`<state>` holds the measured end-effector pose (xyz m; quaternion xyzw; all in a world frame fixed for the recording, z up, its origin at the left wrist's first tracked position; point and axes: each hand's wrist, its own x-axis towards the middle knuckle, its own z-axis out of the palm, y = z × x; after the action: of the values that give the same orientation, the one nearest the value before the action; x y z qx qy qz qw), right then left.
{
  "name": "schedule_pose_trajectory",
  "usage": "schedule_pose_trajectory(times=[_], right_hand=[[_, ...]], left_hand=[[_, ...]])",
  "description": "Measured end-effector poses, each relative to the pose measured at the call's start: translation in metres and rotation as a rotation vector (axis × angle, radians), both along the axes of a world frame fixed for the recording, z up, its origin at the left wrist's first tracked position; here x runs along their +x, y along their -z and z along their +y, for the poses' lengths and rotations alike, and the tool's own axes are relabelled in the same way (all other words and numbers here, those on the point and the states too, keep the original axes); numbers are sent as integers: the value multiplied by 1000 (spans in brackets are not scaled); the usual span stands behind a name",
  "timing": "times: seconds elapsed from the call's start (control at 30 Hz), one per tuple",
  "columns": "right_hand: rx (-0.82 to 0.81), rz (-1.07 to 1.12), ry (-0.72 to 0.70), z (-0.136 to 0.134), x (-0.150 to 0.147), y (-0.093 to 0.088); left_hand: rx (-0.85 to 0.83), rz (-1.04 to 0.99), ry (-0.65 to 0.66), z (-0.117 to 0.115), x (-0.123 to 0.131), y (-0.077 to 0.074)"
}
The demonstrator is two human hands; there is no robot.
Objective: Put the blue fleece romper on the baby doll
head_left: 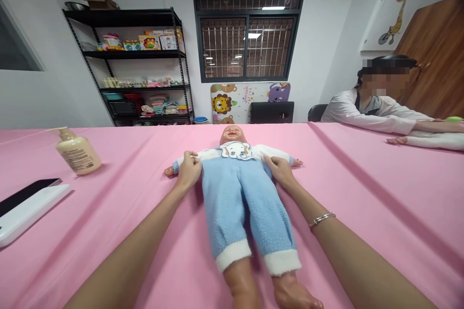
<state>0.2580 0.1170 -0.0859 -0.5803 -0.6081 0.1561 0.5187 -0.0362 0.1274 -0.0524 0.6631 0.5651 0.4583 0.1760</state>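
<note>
A baby doll (pixel 239 193) in a blue fleece romper with white cuffs lies on its back on the pink tablecloth (pixel 362 193), head away from me, bare feet toward me. My left hand (pixel 188 170) is closed on the doll's upper arm and sleeve on the left. At the other shoulder, my right hand (pixel 280 169) grips the romper; a silver bracelet (pixel 322 219) circles that wrist.
A cream pump bottle (pixel 78 152) lies at the left, with a dark phone (pixel 25 193) on a white tray (pixel 29 212) nearer me. Another person (pixel 384 111) leans on the table at the far right. A black shelf (pixel 134 65) of toys stands behind.
</note>
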Motion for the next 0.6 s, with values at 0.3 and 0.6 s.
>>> schedule_pose_trajectory(times=[0.3, 0.6], right_hand=[[-261, 146, -367, -11, 4, -12], [221, -73, -44, -40, -39, -61]], left_hand=[[-114, 10, 71, -1, -6, 3], [-82, 102, 222, 1, 1, 12]])
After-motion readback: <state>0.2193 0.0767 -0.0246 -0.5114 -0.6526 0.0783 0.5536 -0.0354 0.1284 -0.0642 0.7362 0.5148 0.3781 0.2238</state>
